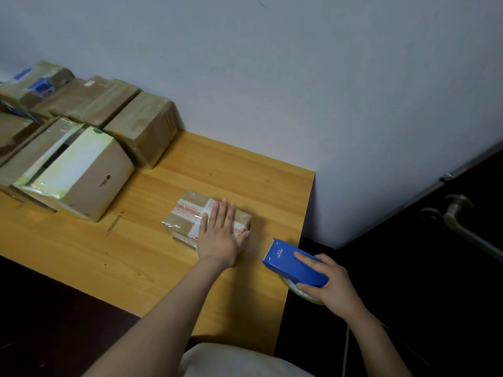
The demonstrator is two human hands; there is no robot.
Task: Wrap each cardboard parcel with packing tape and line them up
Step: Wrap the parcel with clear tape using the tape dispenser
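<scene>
Cardboard, brown and wrapped in clear tape with red-printed white strips, forms the small box-shaped parcel (190,216) lying near the right end of the pale wooden worktop (152,254). The left hand (221,235) lies flat on its top, fingers (223,210) straight and close together. The right hand (330,284) grips a blue tape dispenser (291,262) just beyond the worktop's right edge, fingers curled around it. Taped brown cardboard parcels (89,131) sit grouped at far left.

One head-worn camera looks forward and steeply down, close over the wooden table (152,248), toward the wall (299,77).
</scene>
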